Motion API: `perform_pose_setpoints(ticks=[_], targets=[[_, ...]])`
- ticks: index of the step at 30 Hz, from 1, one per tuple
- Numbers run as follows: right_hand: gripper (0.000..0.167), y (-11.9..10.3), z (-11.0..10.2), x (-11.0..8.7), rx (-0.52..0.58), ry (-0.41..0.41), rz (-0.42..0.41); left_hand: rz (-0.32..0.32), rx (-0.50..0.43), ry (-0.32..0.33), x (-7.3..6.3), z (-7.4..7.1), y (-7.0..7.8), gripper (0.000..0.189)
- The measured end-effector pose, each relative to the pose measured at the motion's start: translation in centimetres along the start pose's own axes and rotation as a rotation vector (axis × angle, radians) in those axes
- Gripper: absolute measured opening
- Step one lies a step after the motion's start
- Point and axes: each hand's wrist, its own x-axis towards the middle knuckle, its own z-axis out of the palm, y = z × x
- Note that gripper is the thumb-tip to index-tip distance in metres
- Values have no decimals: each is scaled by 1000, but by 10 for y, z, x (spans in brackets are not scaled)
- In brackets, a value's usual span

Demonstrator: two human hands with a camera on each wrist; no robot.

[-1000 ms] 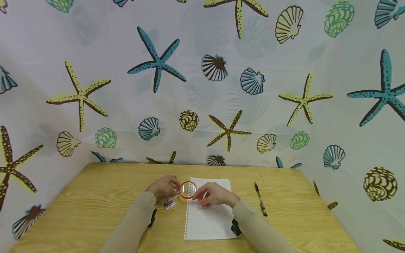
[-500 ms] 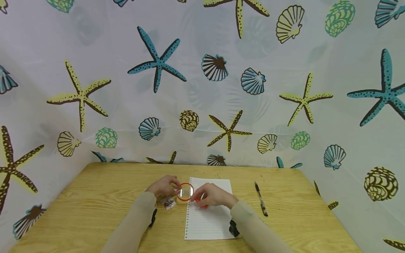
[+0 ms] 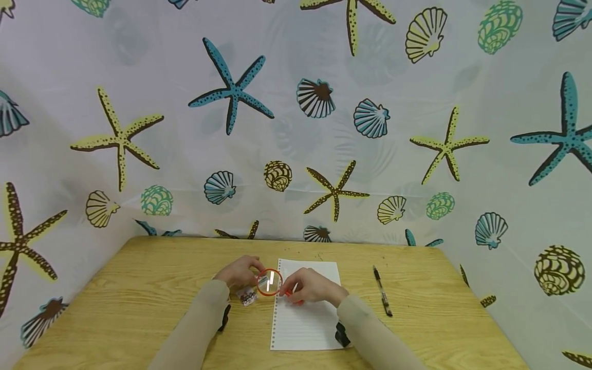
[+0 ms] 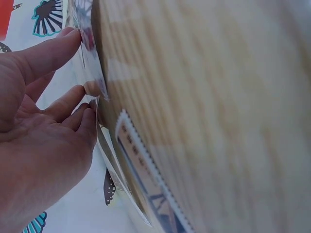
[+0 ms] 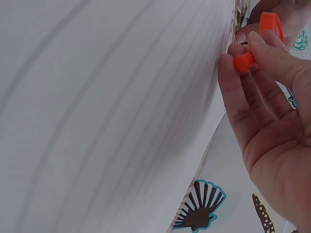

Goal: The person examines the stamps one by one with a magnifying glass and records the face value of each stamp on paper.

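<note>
While only head shows pen [image 3: 382, 291] | right wrist: right hand [image 5: 278, 136] pinches magnifier [image 5: 243, 62]

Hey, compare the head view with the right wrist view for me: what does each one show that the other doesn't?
Only the head view shows the pen lying right of the paper and the pale sleeves on both arms.

Only the right wrist view shows the palm side of the right hand.

Both show that hand pinching the red magnifying glass, the left hand, the lined paper and the shell-patterned curtain.
</note>
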Motion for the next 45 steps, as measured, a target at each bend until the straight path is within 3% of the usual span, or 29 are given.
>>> perform_pose_setpoints(ticks=[32, 39, 45], targets=[[16, -4, -4, -19, 42, -18, -41, 50, -7, -16, -2, 0, -1, 21], [19, -4, -10, -26, 26, 17, -48, 48, 16, -15, -1, 0, -2, 20], [17, 0, -17, -38, 74, 52, -35, 59, 42, -34, -2, -2, 0, 21]])
